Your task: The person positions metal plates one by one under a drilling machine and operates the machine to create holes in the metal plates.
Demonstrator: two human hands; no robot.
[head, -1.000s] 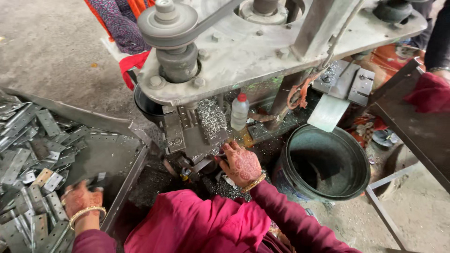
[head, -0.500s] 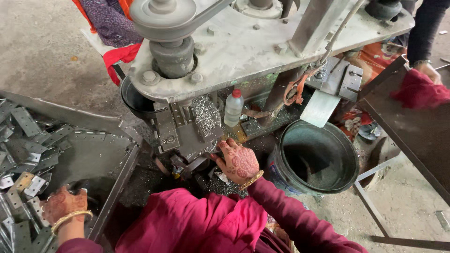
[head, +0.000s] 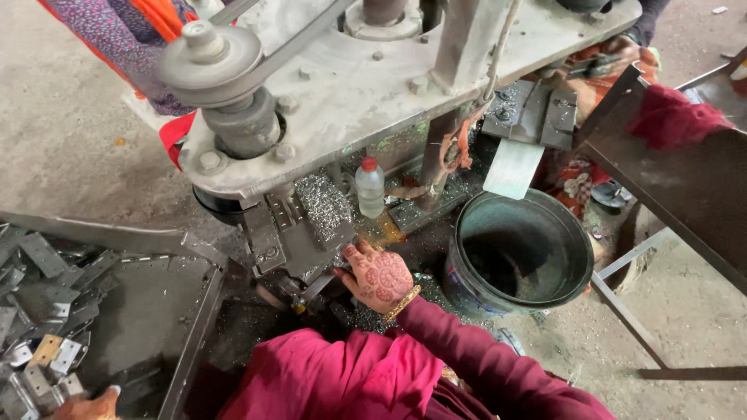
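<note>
Lower in view than before, the left hand (head: 87, 404) has slid to the tray's (head: 194, 334) bottom edge among flat metal plates (head: 47, 354), fingers' spread hidden, while the right hand (head: 379, 276) presses loosely curled fingers against the drill machine's clamp (head: 299, 249) beside the dark bucket (head: 520, 253)

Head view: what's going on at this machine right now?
A person in magenta sleeves is seated at a belt-driven metal press. The right hand is at the machine's lower working area, fingers on a small part by the tooling block, amid metal shavings. The left hand shows only at the bottom edge, over the tray of flat metal hinge plates. A dark bucket stands to the right under a chute, and a small plastic bottle stands on the machine base.
</note>
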